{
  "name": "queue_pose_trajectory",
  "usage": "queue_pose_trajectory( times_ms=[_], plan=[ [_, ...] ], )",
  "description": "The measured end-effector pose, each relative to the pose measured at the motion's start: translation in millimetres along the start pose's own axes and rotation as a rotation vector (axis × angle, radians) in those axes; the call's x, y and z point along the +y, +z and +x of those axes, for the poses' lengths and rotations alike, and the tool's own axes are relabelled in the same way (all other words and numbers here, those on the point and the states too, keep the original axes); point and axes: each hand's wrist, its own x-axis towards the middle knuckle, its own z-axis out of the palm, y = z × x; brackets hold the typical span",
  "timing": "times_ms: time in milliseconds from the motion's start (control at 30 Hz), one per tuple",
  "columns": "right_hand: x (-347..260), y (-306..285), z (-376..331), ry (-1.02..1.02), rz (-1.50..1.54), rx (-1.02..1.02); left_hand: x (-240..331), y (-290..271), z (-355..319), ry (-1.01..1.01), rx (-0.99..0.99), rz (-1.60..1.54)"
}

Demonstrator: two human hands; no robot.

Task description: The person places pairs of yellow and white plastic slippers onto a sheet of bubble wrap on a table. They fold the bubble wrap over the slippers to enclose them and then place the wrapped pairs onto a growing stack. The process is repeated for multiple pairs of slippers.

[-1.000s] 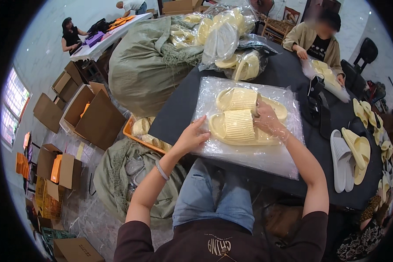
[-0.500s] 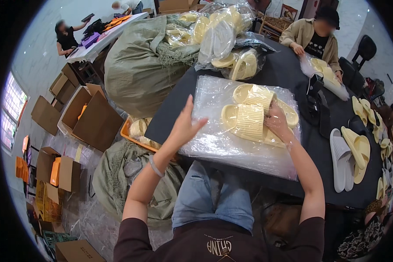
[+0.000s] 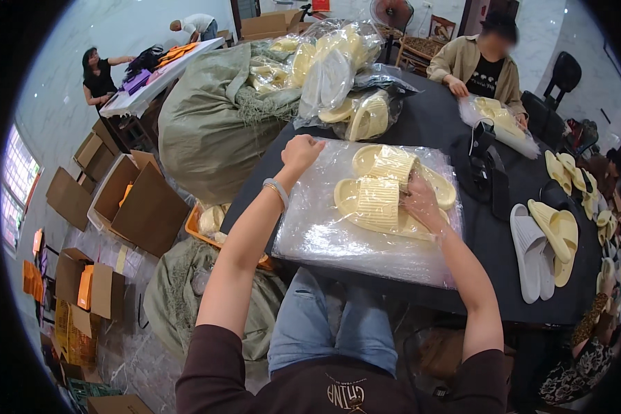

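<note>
Your right hand (image 3: 423, 203) is at the heel side of a pair of pale-yellow slippers (image 3: 378, 205), its fingers reaching in behind the ribbed straps, where their tips are hidden — whether they pinch anything cannot be told. The slippers lie side by side, toes toward your left, on a flat stack of clear plastic bags (image 3: 310, 231), and clear film glints over the straps. Your left hand (image 3: 302, 153) is well apart from them, at the upper left corner of the stack, its fingers curled in; you cannot tell whether they grip any film. A pale bracelet (image 3: 276, 193) circles that wrist. The stack sits near the edge of the black worktop (image 3: 486, 293) in front of you. Beyond it lie bagged slippers (image 3: 369, 116), near a large grey-green sack (image 3: 203, 124) with more bagged pairs piled at its top. To the right are a black strapped object (image 3: 486, 159), a pair of grey slippers (image 3: 526, 259) and, just beside those, a yellow pair (image 3: 564, 241). Across the worktop a co-worker (image 3: 455, 58) handles a pale-yellow pair in clear plastic (image 3: 500, 117). Down on your left — an orange basket (image 3: 195, 224) and an open cardboard box (image 3: 148, 214).
</note>
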Motion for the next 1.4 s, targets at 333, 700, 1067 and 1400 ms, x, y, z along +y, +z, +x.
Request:
queue_pose_trajectory(
  times_ms=[333, 700, 1067, 1400],
  plan=[
    [2.2, -1.8, -5.9, 0.005, -0.014, 0.063, -14.3, 27.2, 7.6, -0.279, 0.222, -0.502],
    [9.4, 0.1, -6.6, 0.033, -0.043, 0.003, -22.9, 42.9, -31.2, 0.329, 0.449, 0.050],
    [37.8, -19.8, -21.5, 0.019, -0.205, 0.032, -38.1, 34.8, -77.8, 0.347, -0.081, 0.329],
    [46.8, -155.0, -49.2, 0.494, -0.607, 0.274, -40.3, 38.4, -79.3, 0.358, -0.041, 0.350]
  ],
)
